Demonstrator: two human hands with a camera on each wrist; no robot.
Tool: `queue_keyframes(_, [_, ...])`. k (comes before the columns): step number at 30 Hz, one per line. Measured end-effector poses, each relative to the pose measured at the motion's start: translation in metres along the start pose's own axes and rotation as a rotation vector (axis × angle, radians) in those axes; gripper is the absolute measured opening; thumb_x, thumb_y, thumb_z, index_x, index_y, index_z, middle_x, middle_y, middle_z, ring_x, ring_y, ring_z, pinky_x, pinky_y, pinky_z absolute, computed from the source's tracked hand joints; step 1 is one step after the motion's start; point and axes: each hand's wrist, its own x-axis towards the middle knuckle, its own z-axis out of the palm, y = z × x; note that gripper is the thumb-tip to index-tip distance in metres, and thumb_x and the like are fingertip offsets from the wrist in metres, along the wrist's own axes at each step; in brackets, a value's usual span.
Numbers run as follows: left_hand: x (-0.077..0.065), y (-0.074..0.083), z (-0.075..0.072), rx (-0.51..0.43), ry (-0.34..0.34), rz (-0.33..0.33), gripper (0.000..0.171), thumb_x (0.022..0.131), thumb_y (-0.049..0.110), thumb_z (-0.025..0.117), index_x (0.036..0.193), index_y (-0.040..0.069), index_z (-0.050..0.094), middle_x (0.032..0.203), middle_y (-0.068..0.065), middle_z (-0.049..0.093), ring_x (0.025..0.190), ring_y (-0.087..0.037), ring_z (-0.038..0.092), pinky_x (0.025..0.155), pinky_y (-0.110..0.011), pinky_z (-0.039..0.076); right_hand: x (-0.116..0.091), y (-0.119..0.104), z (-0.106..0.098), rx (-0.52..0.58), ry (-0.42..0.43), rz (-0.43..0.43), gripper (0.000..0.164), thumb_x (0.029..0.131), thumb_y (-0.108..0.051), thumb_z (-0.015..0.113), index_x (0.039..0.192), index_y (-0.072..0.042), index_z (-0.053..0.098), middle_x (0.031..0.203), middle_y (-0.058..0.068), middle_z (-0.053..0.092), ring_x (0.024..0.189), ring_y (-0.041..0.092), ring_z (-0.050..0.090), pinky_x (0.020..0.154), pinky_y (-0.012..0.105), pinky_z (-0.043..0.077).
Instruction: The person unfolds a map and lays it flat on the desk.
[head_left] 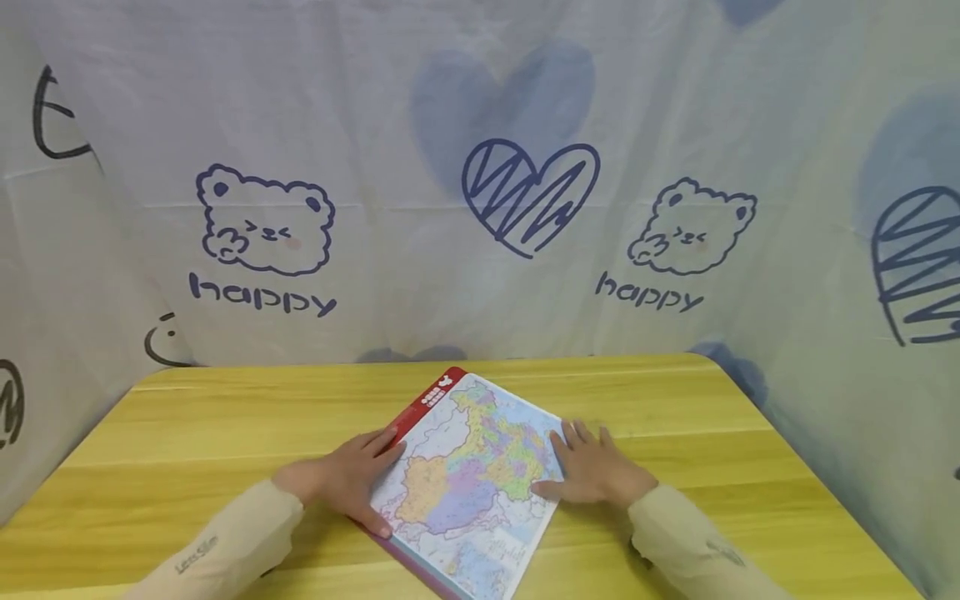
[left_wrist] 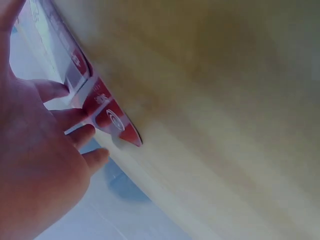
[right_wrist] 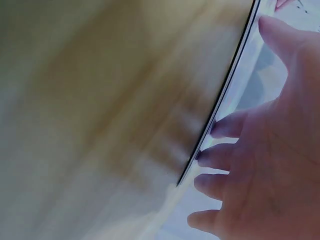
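Across the near middle of the yellow, wood-grained worktop [head_left: 675,437], see the map board [head_left: 465,467] lying flat and turned cornerwise, with coloured regions face up and the near end cut off by the bottom of the head view. Along its upper-left side, note a red strip [head_left: 408,417] with white lettering [head_left: 435,394]. At the left corner, find the left grip [head_left: 356,479] spread and unclenched, with fingers reaching over the red strip and thumb touching the map face. At the opposite side, find the right grip [head_left: 596,471] likewise spread, with thumb on the map face and fingers by the right-hand edge. Cannot tell how firmly either presses. From the left wrist, make out a white round mark [left_wrist: 115,120] on red, just beyond the fingertips. Behind the worktop, see a pale cloth [head_left: 390,108] printed with hearts, bear faces and the word "happy".
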Motion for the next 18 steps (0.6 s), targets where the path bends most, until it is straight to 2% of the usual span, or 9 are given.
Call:
queue_keyframes(3, [-0.004,0.006,0.002,0.017,0.014,0.003,0.111,0.072,0.061,0.075,0.146,-0.008,0.030,0.152,-0.031,0.020,0.138,-0.047,0.019,0.110,-0.059,0.019,0.005,0.004,-0.001,-0.012,0.013,0.006,0.092,0.089,-0.067,0.048,0.147,0.003,0.034,0.152,0.027,0.024,0.140,0.047,0.017,0.109,0.065,0.012])
queue_keyframes(10, [-0.007,0.016,0.007,0.020,-0.002,-0.046,0.114,0.073,0.066,0.071,0.147,-0.009,0.027,0.153,-0.031,0.018,0.140,-0.044,0.017,0.113,-0.057,0.015,0.014,0.015,-0.007,0.030,-0.015,0.006,0.093,0.086,-0.069,0.052,0.151,-0.005,0.032,0.156,0.021,0.021,0.140,0.048,0.015,0.109,0.065,0.013])
queue_keyframes(14, [-0.009,0.020,0.010,0.054,0.003,-0.045,0.114,0.074,0.070,0.067,0.147,-0.008,0.027,0.152,-0.031,0.020,0.141,-0.044,0.018,0.113,-0.057,0.015,0.020,0.022,-0.010,0.060,-0.024,-0.025,0.092,0.085,-0.065,0.057,0.151,-0.005,0.032,0.156,0.021,0.021,0.140,0.050,0.014,0.108,0.068,0.013])
queue_keyframes(18, [-0.012,0.020,0.013,0.073,0.021,-0.030,0.116,0.074,0.072,0.064,0.150,-0.005,0.023,0.154,-0.027,0.021,0.141,-0.041,0.018,0.112,-0.057,0.015,0.027,0.029,-0.012,0.089,-0.011,-0.068,0.092,0.084,-0.061,0.062,0.149,-0.003,0.034,0.155,0.022,0.023,0.139,0.050,0.015,0.108,0.066,0.016])
